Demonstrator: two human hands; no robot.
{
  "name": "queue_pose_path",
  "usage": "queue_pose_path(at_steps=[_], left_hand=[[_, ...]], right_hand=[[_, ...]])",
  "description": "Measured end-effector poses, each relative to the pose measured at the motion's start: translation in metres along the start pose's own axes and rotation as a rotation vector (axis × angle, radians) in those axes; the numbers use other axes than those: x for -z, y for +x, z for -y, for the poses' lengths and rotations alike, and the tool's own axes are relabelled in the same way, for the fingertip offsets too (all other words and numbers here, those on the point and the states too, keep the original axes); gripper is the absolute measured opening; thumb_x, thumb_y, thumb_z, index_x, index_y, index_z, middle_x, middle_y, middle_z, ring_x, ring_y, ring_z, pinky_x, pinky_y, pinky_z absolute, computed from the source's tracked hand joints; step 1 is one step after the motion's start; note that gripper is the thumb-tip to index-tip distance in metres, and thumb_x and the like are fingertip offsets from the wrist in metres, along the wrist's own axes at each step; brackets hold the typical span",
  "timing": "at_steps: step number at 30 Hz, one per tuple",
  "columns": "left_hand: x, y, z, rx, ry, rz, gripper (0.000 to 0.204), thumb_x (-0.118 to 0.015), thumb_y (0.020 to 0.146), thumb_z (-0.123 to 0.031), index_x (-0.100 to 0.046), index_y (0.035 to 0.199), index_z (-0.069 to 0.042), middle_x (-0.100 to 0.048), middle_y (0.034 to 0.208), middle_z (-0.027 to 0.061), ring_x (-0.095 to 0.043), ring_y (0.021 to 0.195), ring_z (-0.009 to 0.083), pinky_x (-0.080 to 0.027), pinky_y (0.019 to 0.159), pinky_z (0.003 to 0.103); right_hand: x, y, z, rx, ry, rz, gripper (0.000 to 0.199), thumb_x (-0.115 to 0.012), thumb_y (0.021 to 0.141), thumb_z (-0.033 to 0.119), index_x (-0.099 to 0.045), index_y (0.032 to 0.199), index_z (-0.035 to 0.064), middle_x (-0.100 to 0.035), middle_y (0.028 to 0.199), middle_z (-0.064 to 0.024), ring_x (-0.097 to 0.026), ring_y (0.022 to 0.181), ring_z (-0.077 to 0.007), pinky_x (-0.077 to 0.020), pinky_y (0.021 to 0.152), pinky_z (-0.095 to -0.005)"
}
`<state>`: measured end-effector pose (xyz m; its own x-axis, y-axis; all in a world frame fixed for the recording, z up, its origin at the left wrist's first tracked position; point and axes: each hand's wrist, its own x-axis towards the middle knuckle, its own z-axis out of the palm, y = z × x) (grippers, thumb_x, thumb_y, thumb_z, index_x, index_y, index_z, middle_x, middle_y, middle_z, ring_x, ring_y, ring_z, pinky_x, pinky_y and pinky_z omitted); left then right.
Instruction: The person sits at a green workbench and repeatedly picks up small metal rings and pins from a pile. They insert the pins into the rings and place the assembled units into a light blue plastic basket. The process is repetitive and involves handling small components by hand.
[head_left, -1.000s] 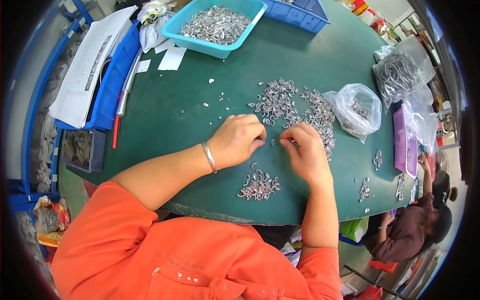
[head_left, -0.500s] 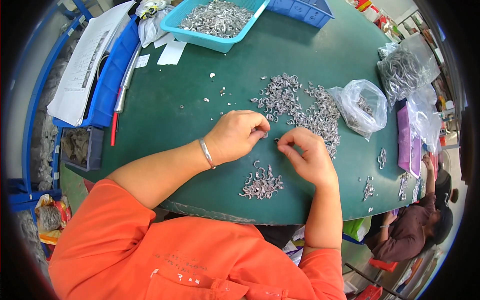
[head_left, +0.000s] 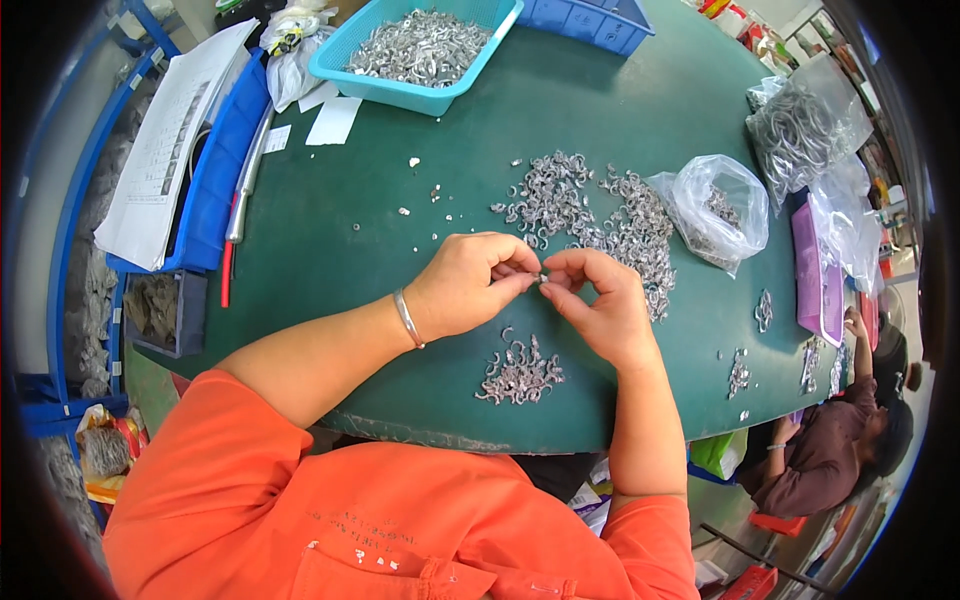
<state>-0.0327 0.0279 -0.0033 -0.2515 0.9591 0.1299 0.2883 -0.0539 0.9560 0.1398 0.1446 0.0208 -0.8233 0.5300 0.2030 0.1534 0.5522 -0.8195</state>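
My left hand (head_left: 468,288), with a silver bangle (head_left: 408,318) on its wrist, and my right hand (head_left: 605,310) meet fingertip to fingertip over the green table (head_left: 400,260). Both pinch at a small grey metal piece (head_left: 542,279), mostly hidden by the fingers. Just in front of my body lies a small pile of curved grey metal pieces (head_left: 520,372). Past my hands, two larger heaps spread out: one of like pieces (head_left: 550,195) and another (head_left: 640,235) to its right. A clear plastic bag (head_left: 735,240) with more pieces stands open beside them.
A turquoise basket (head_left: 440,102) of metal pieces and a blue crate (head_left: 610,35) stand at the far side. Papers (head_left: 165,140) lie on a blue bin (head_left: 215,180) at left. At right are a purple basket (head_left: 815,270), a filled bag (head_left: 800,140) and a seated co-worker (head_left: 825,455).
My hands have come together; the fingertips that were apart now meet around the small piece. The whole view has shifted slightly.
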Motion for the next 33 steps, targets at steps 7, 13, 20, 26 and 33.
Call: queue_pose_path(at_steps=[7, 13, 20, 26, 33], left_hand=[[0.003, 0.002, 0.002, -0.011, 0.016, -0.084, 0.009, -0.065, 0.084, 0.004, -0.068, 0.091, 0.000, -0.066, 0.086, 0.0055, -0.063, 0.073, 0.0096, -0.052, 0.068, 0.025], [0.004, 0.000, 0.001, -0.059, 0.042, -0.071, 0.012, -0.059, 0.080, 0.006, -0.066, 0.086, -0.002, -0.061, 0.081, 0.0033, -0.056, 0.067, 0.0088, -0.047, 0.061, 0.025], [0.004, -0.010, -0.009, -0.386, 0.085, 0.415, 0.008, -0.066, 0.075, -0.001, -0.066, 0.081, -0.006, -0.063, 0.079, 0.0052, -0.062, 0.068, 0.0205, -0.051, 0.065, 0.033], [0.003, 0.014, 0.006, -0.328, 0.674, -0.333, 0.047, -0.064, 0.079, 0.001, -0.060, 0.125, -0.006, -0.061, 0.124, 0.0142, -0.056, 0.117, 0.0346, -0.042, 0.101, 0.044], [0.001, 0.004, 0.010, -0.333, 0.398, -0.036, 0.045, -0.058, 0.084, 0.010, -0.061, 0.127, -0.003, -0.069, 0.113, 0.0149, -0.067, 0.106, 0.0307, -0.050, 0.095, 0.041]], right_hand=[[0.023, -0.005, -0.008, -0.030, -0.077, -0.107, 0.020, -0.068, 0.077, -0.002, -0.070, 0.095, 0.0028, -0.067, 0.080, -0.0072, -0.066, 0.071, -0.0201, -0.0488, 0.060, -0.0328], [0.000, -0.002, -0.008, 0.262, -0.489, 0.064, 0.016, -0.068, 0.076, 0.005, -0.069, 0.092, 0.0043, -0.062, 0.083, -0.0101, -0.061, 0.082, -0.0318, -0.0492, 0.074, -0.0433], [0.036, -0.004, 0.017, -0.015, 0.126, 0.543, 0.017, -0.067, 0.077, 0.000, -0.071, 0.094, 0.0011, -0.067, 0.087, -0.0125, -0.066, 0.080, -0.0283, -0.0528, 0.069, -0.0364], [-0.012, 0.017, -0.008, 0.353, -0.302, -0.018, 0.040, -0.057, 0.077, -0.013, -0.067, 0.114, -0.0021, -0.064, 0.117, -0.0187, -0.062, 0.109, -0.0384, -0.0510, 0.095, -0.0423], [0.002, 0.007, -0.013, 0.287, -0.227, 0.086, 0.041, -0.056, 0.074, -0.014, -0.068, 0.111, -0.0019, -0.068, 0.108, -0.0174, -0.064, 0.101, -0.0374, -0.0517, 0.090, -0.0426]])
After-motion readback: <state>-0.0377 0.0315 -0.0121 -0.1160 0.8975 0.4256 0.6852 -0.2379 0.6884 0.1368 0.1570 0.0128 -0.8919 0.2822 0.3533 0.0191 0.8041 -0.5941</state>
